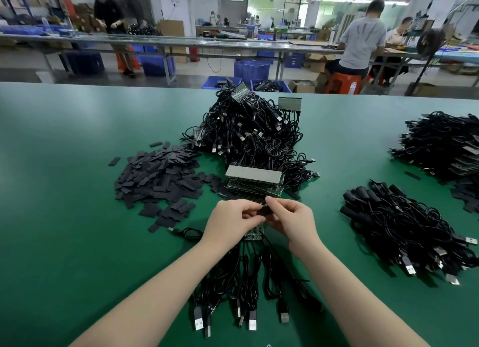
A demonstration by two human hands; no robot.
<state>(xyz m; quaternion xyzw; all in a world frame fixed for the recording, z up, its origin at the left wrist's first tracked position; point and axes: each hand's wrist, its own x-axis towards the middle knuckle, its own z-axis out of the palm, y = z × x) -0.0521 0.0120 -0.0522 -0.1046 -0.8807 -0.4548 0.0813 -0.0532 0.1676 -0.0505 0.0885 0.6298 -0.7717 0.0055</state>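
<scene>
Head view. Item: flat black tubing sleeve (267, 209), centre of frame, pinched between thumb and fingertips of the right hand (291, 221). Left hand (232, 221), fingers curled, grips the small green circuit board (255, 234) just beneath; its black USB cables (246, 289) trail to 6 o'clock. Stock on the green desk (77, 165): loose sleeve pile (160, 177) at 10 o'clock, tangled cable heap (254, 134) at 12, sleeved bundle (404, 232) at 3. Handling advice: squeeze the sleeve mouth open, keep the board square, and feed it straight in without snagging components.
</scene>
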